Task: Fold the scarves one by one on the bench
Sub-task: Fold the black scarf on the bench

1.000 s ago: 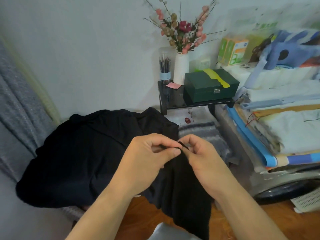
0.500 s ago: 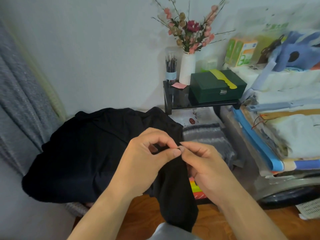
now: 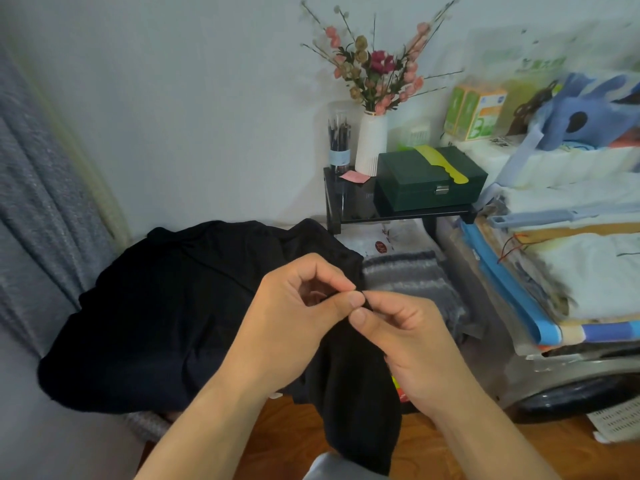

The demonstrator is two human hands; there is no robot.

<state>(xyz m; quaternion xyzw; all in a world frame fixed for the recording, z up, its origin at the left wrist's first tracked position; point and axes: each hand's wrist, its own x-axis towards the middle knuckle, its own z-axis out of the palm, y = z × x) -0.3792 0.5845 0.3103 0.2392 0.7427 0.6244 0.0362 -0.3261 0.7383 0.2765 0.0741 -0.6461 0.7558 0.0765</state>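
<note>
A large black scarf (image 3: 166,306) lies heaped over the bench, and one end hangs down in front of me toward the wooden floor. My left hand (image 3: 294,313) and my right hand (image 3: 408,334) meet at the middle of the view. Each pinches the same raised edge of the black scarf between thumb and fingertips. A grey striped scarf (image 3: 408,278) lies folded just behind my right hand, partly hidden by it.
A black shelf (image 3: 398,216) behind the bench carries a green box (image 3: 429,181), a white vase of flowers (image 3: 370,143) and a jar of pencils (image 3: 338,140). Stacked linens and boxes (image 3: 571,258) fill the right. A grey curtain (image 3: 38,220) hangs at the left.
Both hands have kept their pinch on the black scarf's edge and shifted it slightly, with the fingertips now closer together. The hanging end has drawn up a little.
</note>
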